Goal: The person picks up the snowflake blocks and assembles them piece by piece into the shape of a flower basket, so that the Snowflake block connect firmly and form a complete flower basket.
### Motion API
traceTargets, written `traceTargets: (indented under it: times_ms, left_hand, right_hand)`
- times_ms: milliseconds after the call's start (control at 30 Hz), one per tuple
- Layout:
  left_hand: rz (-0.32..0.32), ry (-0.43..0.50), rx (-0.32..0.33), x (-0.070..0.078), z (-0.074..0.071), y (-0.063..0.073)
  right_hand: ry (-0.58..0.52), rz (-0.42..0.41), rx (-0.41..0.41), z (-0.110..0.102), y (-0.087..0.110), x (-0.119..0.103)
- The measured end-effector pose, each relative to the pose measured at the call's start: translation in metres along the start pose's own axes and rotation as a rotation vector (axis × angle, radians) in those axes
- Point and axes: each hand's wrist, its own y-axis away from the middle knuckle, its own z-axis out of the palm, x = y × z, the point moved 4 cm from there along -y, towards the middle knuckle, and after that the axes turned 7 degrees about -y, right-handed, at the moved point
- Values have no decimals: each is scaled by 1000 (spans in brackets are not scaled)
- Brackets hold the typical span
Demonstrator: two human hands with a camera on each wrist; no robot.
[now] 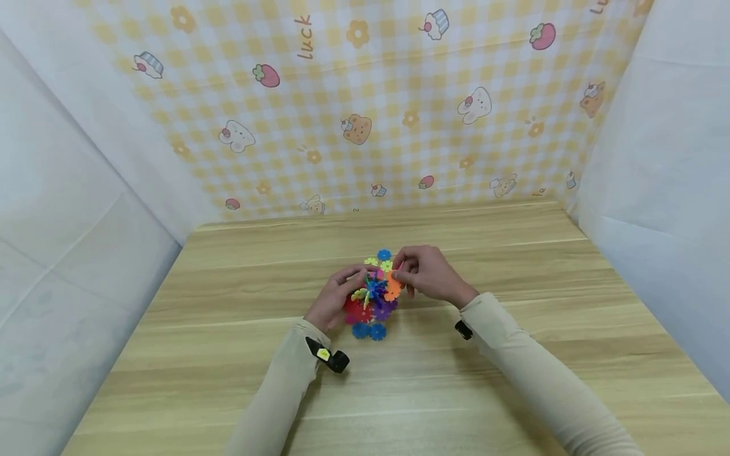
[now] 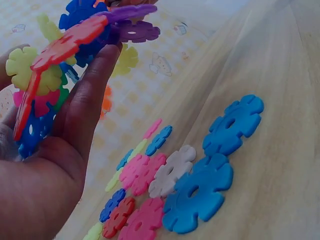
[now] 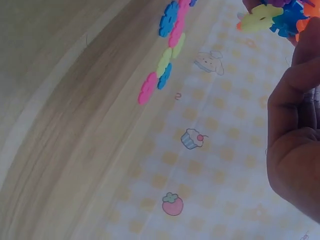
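My left hand [image 1: 336, 296] holds up a cluster of interlocked plastic snowflake discs [image 1: 375, 288], blue, purple, yellow-green and red among them. In the left wrist view the cluster [image 2: 82, 45] rests between the thumb and fingers, with red and blue discs low near the palm. From the right, my right hand [image 1: 428, 273] pinches an orange snowflake disc [image 1: 392, 291] at the cluster's side. The right wrist view shows its bent fingers [image 3: 295, 90] up against the cluster's edge, part of which lies outside the frame.
Loose snowflake discs lie on the wooden table [image 1: 228, 354] beneath the hands. Nearest are two blue discs [image 2: 197, 192], beside a white disc [image 2: 172, 171]. At the far end lies a pink disc [image 3: 147, 88]. A checked cloth [image 1: 319, 95] hangs behind the table.
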Motion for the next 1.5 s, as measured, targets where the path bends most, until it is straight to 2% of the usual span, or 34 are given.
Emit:
traceTargets:
  times_ms: [267, 433, 500, 600, 700, 767, 833, 933, 1067, 1200, 1333, 1500]
  left_hand:
    - [28, -4, 8, -1, 2, 1]
    - [61, -63, 2, 0, 2, 3]
    - [51, -65, -2, 1, -1, 5]
    - [10, 5, -26, 2, -7, 9]
    - [-3, 76, -62, 3, -15, 11]
    - [21, 118, -95, 4, -19, 12]
    - [62, 169, -133, 6, -24, 15]
    - [144, 260, -223, 8, -28, 21]
    - [221, 319, -386, 6, -28, 26]
    - [297, 305, -507, 9, -23, 27]
    - [371, 271, -576, 15, -18, 28]
    - [379, 208, -639, 21, -12, 27]
  right_hand:
    - [15, 27, -34, 4, -5, 2]
    - [64, 32, -80, 9, -10, 1]
    - [77, 22, -99, 11, -12, 1]
    - [75, 10, -117, 13, -15, 0]
    - [57, 14, -87, 10, -17, 2]
    - [59, 30, -66, 6, -18, 4]
    - [106, 46, -73, 4, -19, 9]
    - [268, 49, -136, 9, -21, 17]
    - [451, 31, -207, 21, -21, 28]
    - [516, 57, -208, 28, -23, 34]
    - [589, 107, -166, 31, -29, 36]
    - [715, 148, -164, 34, -32, 37]
